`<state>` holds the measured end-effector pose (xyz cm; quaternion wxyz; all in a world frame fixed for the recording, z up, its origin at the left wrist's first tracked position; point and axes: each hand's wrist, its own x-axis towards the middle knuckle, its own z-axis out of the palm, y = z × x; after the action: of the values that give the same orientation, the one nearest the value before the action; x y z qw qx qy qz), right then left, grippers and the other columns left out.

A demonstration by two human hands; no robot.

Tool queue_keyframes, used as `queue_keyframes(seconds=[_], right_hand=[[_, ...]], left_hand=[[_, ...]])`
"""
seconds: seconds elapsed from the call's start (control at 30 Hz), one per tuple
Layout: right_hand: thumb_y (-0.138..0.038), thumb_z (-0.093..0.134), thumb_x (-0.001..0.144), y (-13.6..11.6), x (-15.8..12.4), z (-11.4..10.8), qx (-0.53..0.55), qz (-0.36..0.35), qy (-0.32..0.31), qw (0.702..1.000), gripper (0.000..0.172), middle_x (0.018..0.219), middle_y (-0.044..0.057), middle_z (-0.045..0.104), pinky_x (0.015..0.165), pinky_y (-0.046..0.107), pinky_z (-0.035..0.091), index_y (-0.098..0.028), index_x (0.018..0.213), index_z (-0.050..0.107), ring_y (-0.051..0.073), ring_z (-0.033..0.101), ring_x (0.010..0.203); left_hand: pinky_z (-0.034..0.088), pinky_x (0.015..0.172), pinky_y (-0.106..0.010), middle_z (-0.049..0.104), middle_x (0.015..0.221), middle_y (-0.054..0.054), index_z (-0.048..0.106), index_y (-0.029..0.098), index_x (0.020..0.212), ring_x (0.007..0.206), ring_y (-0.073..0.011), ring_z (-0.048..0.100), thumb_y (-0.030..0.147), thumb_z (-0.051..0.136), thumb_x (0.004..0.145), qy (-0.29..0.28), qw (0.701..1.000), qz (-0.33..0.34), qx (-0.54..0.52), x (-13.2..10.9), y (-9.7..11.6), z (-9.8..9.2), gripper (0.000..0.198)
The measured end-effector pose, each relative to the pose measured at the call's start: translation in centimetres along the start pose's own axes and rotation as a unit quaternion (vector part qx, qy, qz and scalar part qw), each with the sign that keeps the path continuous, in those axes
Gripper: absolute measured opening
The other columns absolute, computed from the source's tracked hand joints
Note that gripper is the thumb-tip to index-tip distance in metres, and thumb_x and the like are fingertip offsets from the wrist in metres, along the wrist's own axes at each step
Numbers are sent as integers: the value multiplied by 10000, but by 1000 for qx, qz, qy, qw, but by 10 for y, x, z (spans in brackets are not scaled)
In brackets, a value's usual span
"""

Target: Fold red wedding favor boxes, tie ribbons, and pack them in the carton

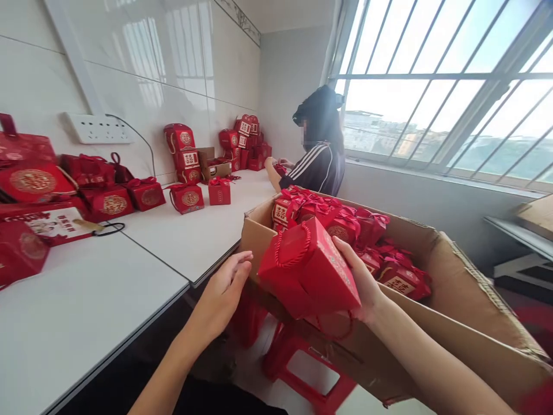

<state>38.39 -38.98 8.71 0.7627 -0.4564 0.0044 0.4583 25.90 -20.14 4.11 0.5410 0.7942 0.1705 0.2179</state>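
My right hand (360,276) is closed on a red gift box (309,271) with a red cord handle, held tilted above the front edge of a large cardboard carton (458,288). Several more red gift boxes (345,225) with ribbons fill that carton. My left hand (227,288) hovers just left of the held box with its fingers loosely spread and nothing in them, close to the carton's corner.
A white table (86,300) runs along the tiled wall on the left, with rows of red gift boxes (142,193) and bags on it. Another person (317,150) in a dark striped jacket works at the table's far end by the window. Red plastic stools (302,369) support the carton.
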Motion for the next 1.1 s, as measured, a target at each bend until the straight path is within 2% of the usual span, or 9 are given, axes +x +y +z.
queue_keyframes(seconds=[0.07,0.13,0.2,0.3,0.47,0.67,0.8,1.1], right_hand=[[-510,412,911,-2,-2,-4,7,22,-15,1000,424,767,52,736,678,319,571,-159,977,639,182,692,628],[-562,369,910,0,-3,-7,18,48,-59,997,499,840,74,741,709,358,569,-156,1024,635,208,703,709],[-598,313,910,5,-2,-8,30,65,-105,992,567,935,97,732,739,389,562,-154,1085,619,231,701,807],[-627,307,897,12,-1,-6,40,70,-136,987,608,1007,114,714,763,410,552,-147,1127,599,244,687,870],[-659,303,884,19,2,-5,44,71,-144,986,642,985,125,709,775,413,547,-130,1087,605,238,681,858],[-632,366,880,20,2,-5,50,73,-159,983,560,982,108,702,798,413,534,-152,1049,601,219,668,863],[-645,354,880,21,2,-9,34,68,-156,985,591,973,118,704,844,448,518,-144,1075,597,226,671,840],[-636,363,883,18,-5,-16,45,77,-135,987,601,926,115,725,779,428,555,-129,1071,626,242,690,845]], left_hand=[[428,1030,-389,609,1266,-88,550,205,1236,1182,-246,560,585,375,893,-36,995,15,-90,-6,7,11,541],[460,1004,-370,604,1277,-87,528,210,1273,1175,-245,566,567,430,884,-54,989,31,-135,-12,16,18,537],[491,969,-366,619,1253,-89,517,218,1292,1138,-248,589,530,491,870,-58,987,37,-142,-17,25,21,525],[536,897,-371,660,1173,-98,532,212,1278,1072,-262,626,518,538,845,-40,990,34,-135,-20,34,23,530],[572,806,-350,679,1115,-104,525,203,1242,1021,-261,651,547,574,810,-30,989,18,-146,-20,37,20,555],[579,765,-309,625,1204,-89,477,230,1242,1012,-227,649,526,592,804,-11,990,26,-141,-20,39,19,541],[579,759,-301,615,1194,-86,510,232,1203,1000,-219,643,493,596,813,-19,990,38,-138,-21,38,20,477],[571,702,-281,635,1132,-68,514,248,1161,951,-206,646,454,637,789,-29,990,47,-126,-21,35,24,443]])
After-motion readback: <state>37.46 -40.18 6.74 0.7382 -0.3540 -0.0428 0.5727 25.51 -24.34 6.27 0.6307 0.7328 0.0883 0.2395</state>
